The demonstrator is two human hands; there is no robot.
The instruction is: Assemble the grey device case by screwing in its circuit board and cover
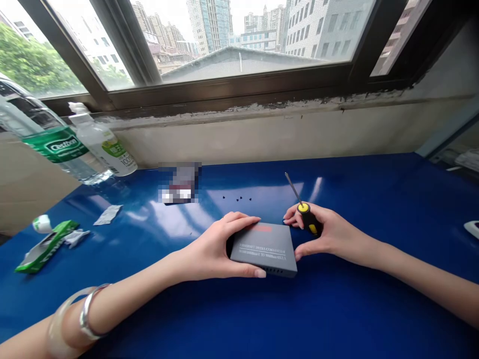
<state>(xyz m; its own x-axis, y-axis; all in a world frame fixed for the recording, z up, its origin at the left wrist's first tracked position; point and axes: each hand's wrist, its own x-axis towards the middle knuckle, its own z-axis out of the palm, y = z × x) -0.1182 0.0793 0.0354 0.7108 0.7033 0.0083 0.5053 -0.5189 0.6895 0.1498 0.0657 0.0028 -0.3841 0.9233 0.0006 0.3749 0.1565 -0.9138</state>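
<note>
A flat grey box [264,248] with white lettering and a red mark lies on the blue table [337,309]. My left hand [217,247] grips its left end, thumb along the front edge, fingers over the back. My right hand [325,234] touches the box's right end and also holds a screwdriver [305,209] with a black and yellow handle, its shaft pointing up and away. Three small black screws [237,199] lie on the table beyond the box.
Two plastic water bottles [63,144] stand at the back left by the wall under the window. A green packet [45,247], a white cap and paper scraps lie at the left. A blurred card [179,183] rests behind the screws. A white object [472,228] sits at the right edge.
</note>
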